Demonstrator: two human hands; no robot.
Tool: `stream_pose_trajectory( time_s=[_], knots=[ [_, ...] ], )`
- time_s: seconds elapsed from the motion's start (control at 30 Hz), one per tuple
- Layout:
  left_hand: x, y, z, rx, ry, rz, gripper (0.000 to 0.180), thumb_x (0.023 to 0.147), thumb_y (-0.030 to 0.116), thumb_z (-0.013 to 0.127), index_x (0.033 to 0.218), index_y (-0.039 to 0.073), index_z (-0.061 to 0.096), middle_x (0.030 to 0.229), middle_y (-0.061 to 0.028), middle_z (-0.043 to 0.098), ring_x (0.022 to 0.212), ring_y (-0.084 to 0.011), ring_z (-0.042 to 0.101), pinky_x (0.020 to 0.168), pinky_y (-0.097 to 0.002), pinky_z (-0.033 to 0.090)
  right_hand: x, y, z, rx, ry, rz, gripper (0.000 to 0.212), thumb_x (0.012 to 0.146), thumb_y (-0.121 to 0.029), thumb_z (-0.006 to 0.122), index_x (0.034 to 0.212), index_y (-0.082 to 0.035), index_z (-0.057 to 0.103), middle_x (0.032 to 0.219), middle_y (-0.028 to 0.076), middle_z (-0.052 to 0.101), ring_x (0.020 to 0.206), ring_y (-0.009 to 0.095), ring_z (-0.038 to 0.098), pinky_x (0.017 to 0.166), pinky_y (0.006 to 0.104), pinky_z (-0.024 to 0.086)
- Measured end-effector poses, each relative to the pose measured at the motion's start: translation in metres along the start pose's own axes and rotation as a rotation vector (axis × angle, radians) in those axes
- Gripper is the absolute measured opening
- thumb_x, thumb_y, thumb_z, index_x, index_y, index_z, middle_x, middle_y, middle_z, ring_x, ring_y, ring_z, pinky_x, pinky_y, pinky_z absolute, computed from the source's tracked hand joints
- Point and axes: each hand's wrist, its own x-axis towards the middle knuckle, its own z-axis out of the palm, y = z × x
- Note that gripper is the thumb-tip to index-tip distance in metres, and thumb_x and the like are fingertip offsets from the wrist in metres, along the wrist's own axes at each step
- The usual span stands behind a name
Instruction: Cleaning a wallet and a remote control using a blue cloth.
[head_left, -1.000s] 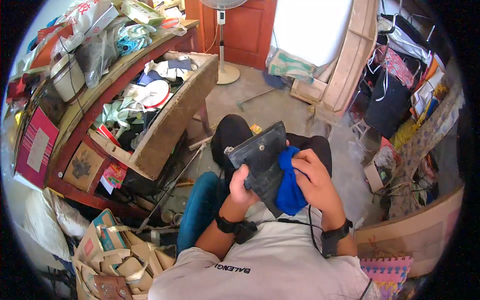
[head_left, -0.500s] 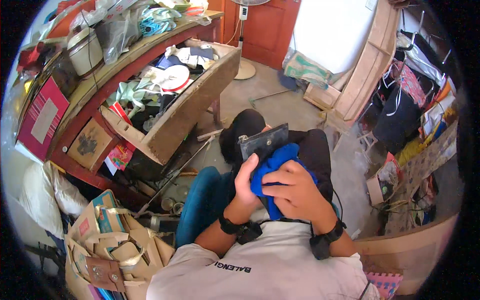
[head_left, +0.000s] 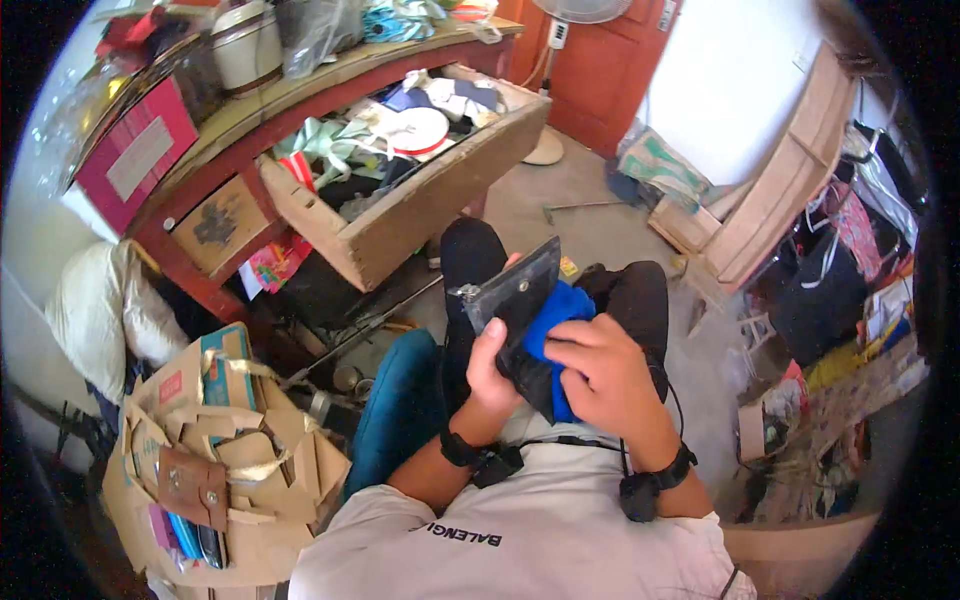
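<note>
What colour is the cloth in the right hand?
The cloth is bright blue, seen best in the head view.

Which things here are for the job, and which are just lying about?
For the job:
black wallet
blue cloth, touching the wallet

Just around:
open drawer
fan
white pot
green-and-white sack

From my remote station, I saw a wooden desk [head_left: 400, 50] with its drawer [head_left: 445, 187] standing open, a white canister [head_left: 246, 50] on top, and, farther back, a standing fan [head_left: 558, 36] before a red door [head_left: 605, 85].
</note>
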Motion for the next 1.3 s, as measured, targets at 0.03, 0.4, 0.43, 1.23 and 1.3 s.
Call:
stream_pose_trajectory(
  time_s=[0.03, 0.4, 0.43, 1.23, 1.3],
  knots=[
    [0.0, 0.003, -0.001, 0.008, 0.01, 0.018, 0.075, 0.09, 0.036, 0.047, 0.153, 0.004, 0.022, 0.146, -0.0178, 0.044, 0.132, -0.0309, 0.046, 0.113, -0.0426, 0.033, 0.001, -0.004, 0.004, 0.112, -0.052, -0.075, 0.025, 0.072, -0.005, 0.063, 0.094, -0.009, 0.073, 0.101, 0.002, 0.067, 0.078, 0.028, 0.057, 0.072, 0.0375, 0.051],
    [-0.015, 0.031, -0.019, 0.062, 0.188, 0.255, 0.078, 0.089, 0.04, 0.049, 0.153, 0.004, 0.023, 0.149, -0.0179, 0.04, 0.133, -0.0297, 0.045, 0.114, -0.042, 0.032, 0.033, -0.004, 0.029, 0.157, -0.113, -0.215, 0.021, 0.071, -0.006, 0.064, 0.09, -0.01, 0.073, 0.093, 0.001, 0.069, 0.076, 0.026, 0.06, 0.07, 0.0362, 0.052],
    [-0.017, 0.035, -0.015, 0.045, 0.203, 0.269, 0.08, 0.087, 0.04, 0.049, 0.153, 0.004, 0.023, 0.149, -0.0181, 0.04, 0.133, -0.0299, 0.044, 0.114, -0.0425, 0.032, 0.037, -0.002, 0.03, 0.109, -0.045, -0.183, 0.021, 0.072, -0.006, 0.064, 0.09, -0.01, 0.073, 0.093, 0.002, 0.069, 0.076, 0.028, 0.06, 0.071, 0.0374, 0.052],
    [-0.027, 0.04, -0.014, 0.223, 0.235, 0.192, 0.084, 0.083, 0.046, 0.053, 0.15, 0.0, 0.03, 0.144, -0.0188, 0.047, 0.13, -0.0309, 0.048, 0.113, -0.042, 0.034, 0.033, -0.001, 0.021, 0.287, -0.44, -0.256, 0.032, 0.068, -0.009, 0.076, 0.096, -0.008, 0.06, 0.096, 0.009, 0.058, 0.084, 0.031, 0.062, 0.069, 0.0394, 0.052],
    [-0.03, 0.043, -0.015, 0.263, 0.214, 0.175, 0.089, 0.079, 0.047, 0.057, 0.149, -0.001, 0.031, 0.144, -0.0196, 0.046, 0.13, -0.0309, 0.048, 0.113, -0.0413, 0.034, 0.03, 0.004, 0.024, 0.323, -0.406, -0.268, 0.031, 0.067, -0.008, 0.075, 0.095, -0.008, 0.06, 0.092, 0.008, 0.058, 0.081, 0.031, 0.062, 0.067, 0.039, 0.052]
  ],
)
